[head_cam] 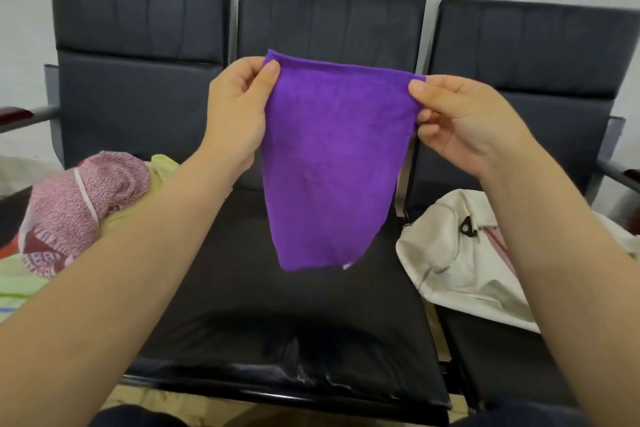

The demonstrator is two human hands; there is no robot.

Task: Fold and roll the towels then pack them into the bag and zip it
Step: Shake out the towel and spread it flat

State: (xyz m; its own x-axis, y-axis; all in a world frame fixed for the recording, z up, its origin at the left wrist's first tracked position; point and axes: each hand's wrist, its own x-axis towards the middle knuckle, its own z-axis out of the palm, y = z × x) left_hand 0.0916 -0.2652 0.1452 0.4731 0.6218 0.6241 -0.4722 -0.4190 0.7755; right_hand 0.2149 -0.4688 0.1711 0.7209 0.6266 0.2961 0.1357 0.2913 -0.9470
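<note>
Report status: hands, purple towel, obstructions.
Hands up: left hand, right hand each pinch a top corner of purple towel. Towel hangs over middle seat, unrolled. Right seat holds white bag, cloth pile on left; nothing in the way.

The purple towel (329,163) hangs in the air above the middle seat (311,305). The left hand (239,111) and the right hand (460,118) each pinch one of its top corners. Its top edge is stretched nearly level, and the cloth narrows to a loose bottom edge with a small white tag. Left of the middle seat lies a rumpled pink patterned towel (79,204) on a pale yellow-green one (162,163). To the right of the middle seat the white bag (450,253) lies slumped, its zip curving across it.
</note>
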